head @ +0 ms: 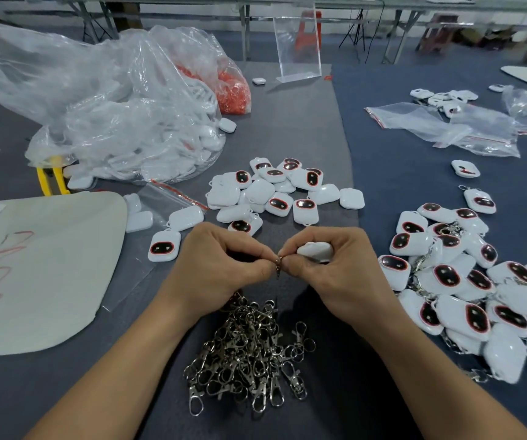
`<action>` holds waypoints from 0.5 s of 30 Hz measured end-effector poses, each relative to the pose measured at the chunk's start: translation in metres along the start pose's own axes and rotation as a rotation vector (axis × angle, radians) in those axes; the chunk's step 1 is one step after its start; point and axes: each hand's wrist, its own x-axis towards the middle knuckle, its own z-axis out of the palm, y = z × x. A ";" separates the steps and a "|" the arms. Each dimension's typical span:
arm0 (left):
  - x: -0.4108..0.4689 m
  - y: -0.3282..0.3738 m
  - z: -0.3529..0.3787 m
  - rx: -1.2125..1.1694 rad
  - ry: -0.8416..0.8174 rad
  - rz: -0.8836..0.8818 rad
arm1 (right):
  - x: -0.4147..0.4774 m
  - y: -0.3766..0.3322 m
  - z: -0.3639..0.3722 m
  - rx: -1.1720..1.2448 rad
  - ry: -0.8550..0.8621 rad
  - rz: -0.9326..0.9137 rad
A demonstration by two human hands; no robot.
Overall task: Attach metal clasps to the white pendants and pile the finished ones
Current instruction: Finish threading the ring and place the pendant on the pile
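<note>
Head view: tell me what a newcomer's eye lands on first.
Dead centre, the left hand and right hand pinch a small silver metal clasp between them, the right also holding a white plastic pendant. Just below lies a tangled heap of silver metal clasps; at right sprawls a pile of white pendants with black red-rimmed ovals.

Tally by kind
One left hand (221, 265), one right hand (335, 268); one clasp heap (249, 354), 6 o'clock; three pendant heaps (284, 192), 12, 1 and 3 o'clock.

No legible text or number; only unreadable red scrawl (14, 248) on the white sheet (59, 281)
</note>
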 end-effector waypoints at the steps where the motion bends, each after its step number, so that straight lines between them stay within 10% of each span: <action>1: 0.000 0.001 -0.002 0.000 -0.033 -0.001 | 0.000 -0.001 -0.001 -0.007 -0.021 -0.013; 15: -0.002 -0.003 0.010 0.053 0.020 -0.119 | 0.003 0.007 0.000 -0.112 -0.067 0.013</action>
